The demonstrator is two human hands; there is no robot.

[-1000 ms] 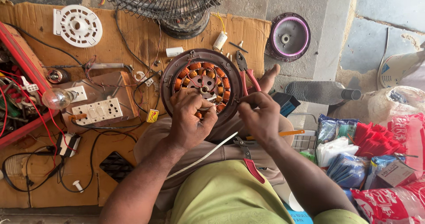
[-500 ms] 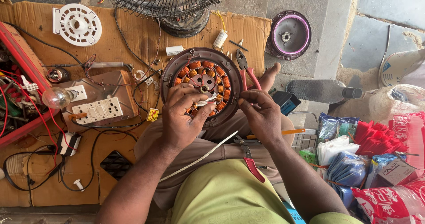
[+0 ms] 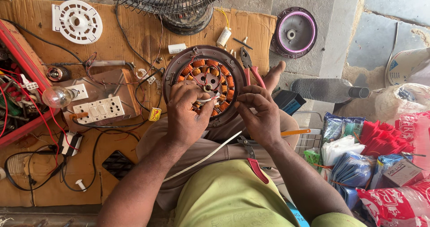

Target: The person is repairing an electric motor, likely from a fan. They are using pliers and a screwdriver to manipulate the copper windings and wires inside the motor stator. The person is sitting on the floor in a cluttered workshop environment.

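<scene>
A round fan motor stator (image 3: 207, 74) with copper-orange windings in a dark brown housing rests on my lap and on the cardboard. My left hand (image 3: 188, 115) covers its lower left part, thumb and fingers pinching a thin white sleeve or wire (image 3: 209, 99) at the windings. My right hand (image 3: 260, 112) is at the stator's lower right rim, its fingertips closed on the other end of the same white piece. A long white cord (image 3: 204, 157) runs from under my hands down across my lap.
Red-handled pliers (image 3: 249, 68) lie right of the stator; another red-handled tool (image 3: 253, 162) sits on my lap. A switch board (image 3: 99, 109) with a bulb (image 3: 58, 96), a white vented cap (image 3: 77, 21), a fan grille (image 3: 172, 0), a purple-ringed disc (image 3: 294, 32), and plastic bags (image 3: 380, 164) surround me.
Both hands shifted slightly on the stator: the left hand slid down to the lower windings, and the two hands drew closer around the white piece.
</scene>
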